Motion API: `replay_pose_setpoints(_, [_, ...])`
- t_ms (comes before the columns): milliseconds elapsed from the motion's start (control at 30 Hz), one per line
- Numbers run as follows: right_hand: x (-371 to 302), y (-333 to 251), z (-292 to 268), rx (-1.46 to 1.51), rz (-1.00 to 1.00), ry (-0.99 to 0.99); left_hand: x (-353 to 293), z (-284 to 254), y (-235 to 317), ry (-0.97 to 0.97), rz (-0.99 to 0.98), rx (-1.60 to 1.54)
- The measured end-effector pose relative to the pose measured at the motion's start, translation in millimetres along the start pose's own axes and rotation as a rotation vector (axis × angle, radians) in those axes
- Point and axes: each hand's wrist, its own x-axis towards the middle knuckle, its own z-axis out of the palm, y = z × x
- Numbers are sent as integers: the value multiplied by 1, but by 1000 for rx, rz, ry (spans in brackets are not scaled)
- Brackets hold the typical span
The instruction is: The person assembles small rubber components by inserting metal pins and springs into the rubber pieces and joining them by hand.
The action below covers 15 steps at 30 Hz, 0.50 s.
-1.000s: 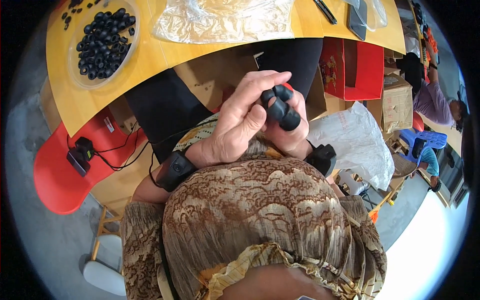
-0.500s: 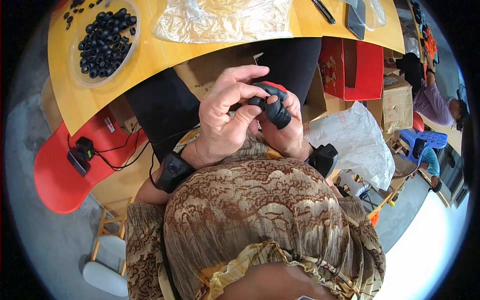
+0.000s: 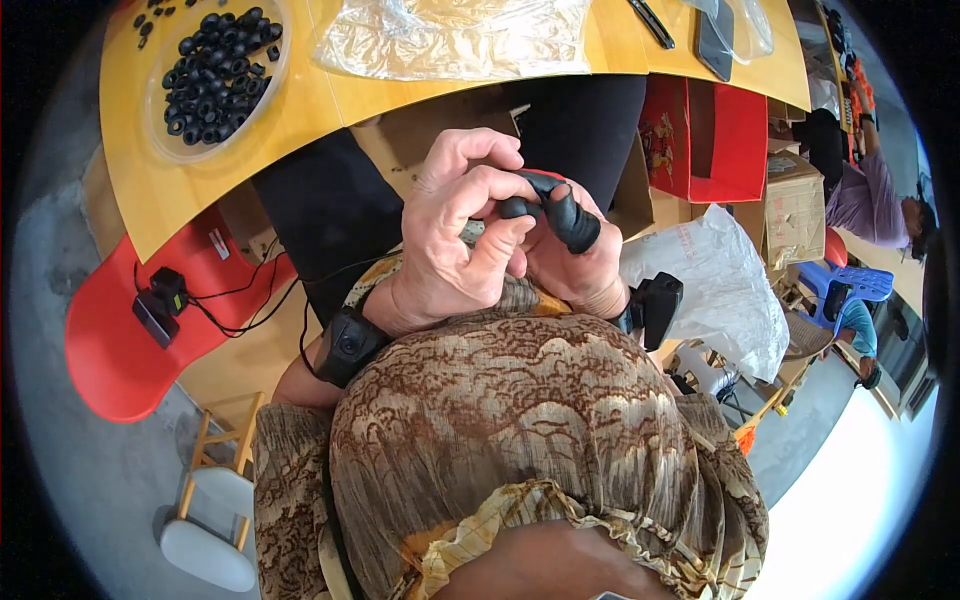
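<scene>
In front of my chest, my left hand (image 3: 440, 235) pinches a small round black rubber piece (image 3: 514, 208) between thumb and bent fingers. My right hand (image 3: 585, 260) meets it from the other side, its fingers curled close to the piece. Black covers sit on its thumb (image 3: 574, 222) and on a finger, the latter with a strip of red. What the right fingertips grip is partly hidden. A clear round tub (image 3: 157, 128) on the yellow table (image 3: 290, 125) holds many similar black rubber pieces (image 3: 215, 85).
Clear plastic bags (image 3: 450, 40), a box cutter (image 3: 652, 22) and a phone (image 3: 714, 45) lie on the table. Below are a red box (image 3: 725, 140), a carton (image 3: 795, 210) and white plastic sheeting (image 3: 715, 280). A red chair (image 3: 120, 340) carries a cabled device. Another person (image 3: 875, 205) is at right.
My right thumb has straightened and lifted away from the rubber piece, and the right hand has shifted slightly right. The left hand keeps its pinch on the piece.
</scene>
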Motion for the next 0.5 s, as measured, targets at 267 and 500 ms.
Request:
replay_pose_setpoints(267, [0, 5, 0, 10, -27, -2, 1, -7, -2, -20, 125, 195])
replay_pose_setpoints(500, [-4, 13, 7, -129, -181, 3, -2, 4, 3, 8, -99, -129])
